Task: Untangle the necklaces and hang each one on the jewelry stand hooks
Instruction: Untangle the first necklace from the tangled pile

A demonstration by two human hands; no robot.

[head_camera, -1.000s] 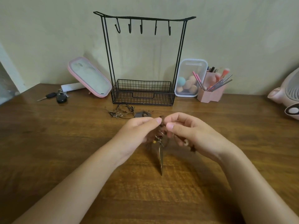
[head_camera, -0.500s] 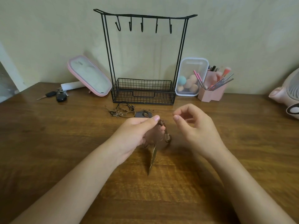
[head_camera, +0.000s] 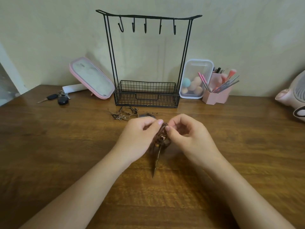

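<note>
Hands, two, both raised over the middle of the table (head_camera: pixel 66 146) and almost touching. Left hand (head_camera: pixel 140 138): thumb and forefinger pinching the top of the bundle (head_camera: pixel 162 137), other fingers curled beneath it. Right hand (head_camera: pixel 189 138): thumb and forefinger pinching the same brown cords from the other side, remaining fingers curled, with nothing else in them. Bundle, one: a knot of brown cords with small beads, held between the two hands and clear of the wood; number of necklaces in it impossible to tell. Pendant (head_camera: pixel 156 162), one, long, narrow and metallic, hanging from the bundle with its tip pointing down toward the table. Loose necklaces (head_camera: pixel 125 114), one small heap of cords and charms, lying on the table just in front of the stand, well apart from the hands; count unclear. Stand (head_camera: pixel 185 55), one, black wire, upright against the wall. Hooks (head_camera: pixel 145 28), five, in a row under the top bar, all bare. Basket (head_camera: pixel 146 100), one, wire mesh, at the stand's foot. Mirror (head_camera: pixel 92 78), one, pink-rimmed, tilted, left of the stand. Keys (head_camera: pixel 57 98), one bunch, far left. Box (head_camera: pixel 196 66), one, clear, on end right of the stand, with round sponges inside. Holder (head_camera: pixel 216 96), one, pink, full of brushes. Fan (head_camera: pixel 293 96), one, pink, at the right edge.
</note>
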